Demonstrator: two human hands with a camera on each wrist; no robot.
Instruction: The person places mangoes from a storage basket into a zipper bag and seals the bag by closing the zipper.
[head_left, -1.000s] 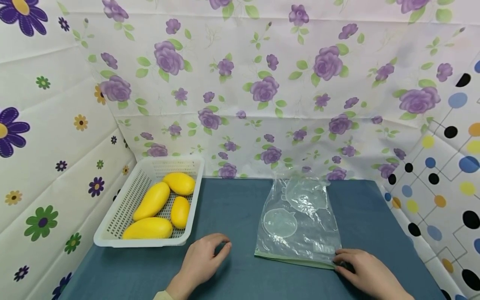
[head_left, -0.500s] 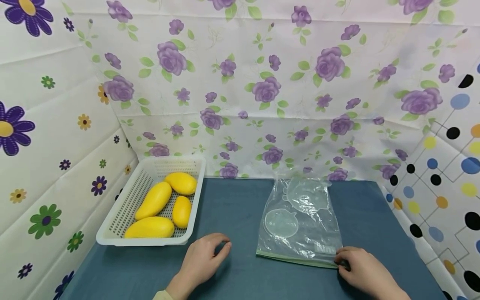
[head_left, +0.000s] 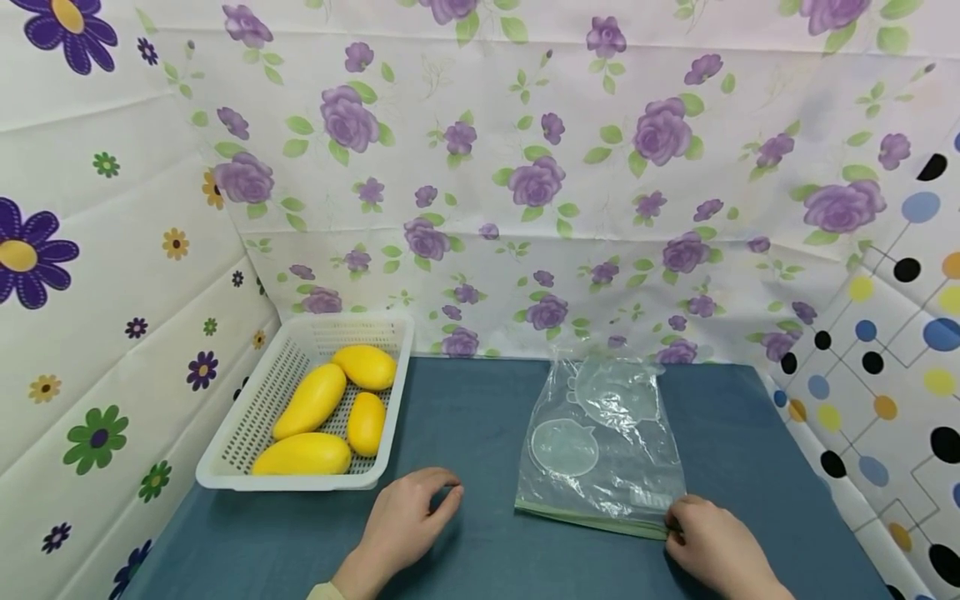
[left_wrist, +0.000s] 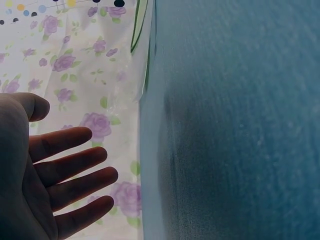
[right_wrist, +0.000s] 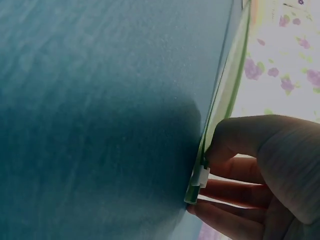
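A clear plastic zip bag (head_left: 630, 467) with pale printed shapes lies flat on the blue cloth, its green zip strip (head_left: 577, 518) along the near edge. At the strip's right end, my right hand (head_left: 716, 537) pinches the bag's corner. The right wrist view has the thumb against the green strip, right by a small white slider (right_wrist: 203, 176), with fingers behind it. My left hand (head_left: 405, 521) rests left of the bag, holding nothing; its fingers look relaxed and slightly spread in the left wrist view.
A white perforated basket (head_left: 213, 462) holding several yellow mangoes (head_left: 311, 402) stands at the left, beyond my left hand. Flower-printed sheets (head_left: 465, 150) rise behind and at the left, and a dotted sheet (head_left: 892, 350) borders the right side.
My right hand has shifted slightly left at the bag's corner, and its thumb and fingers have closed on the strip's end. The left hand, bag and mangoes stay put; the head view drifts slightly.
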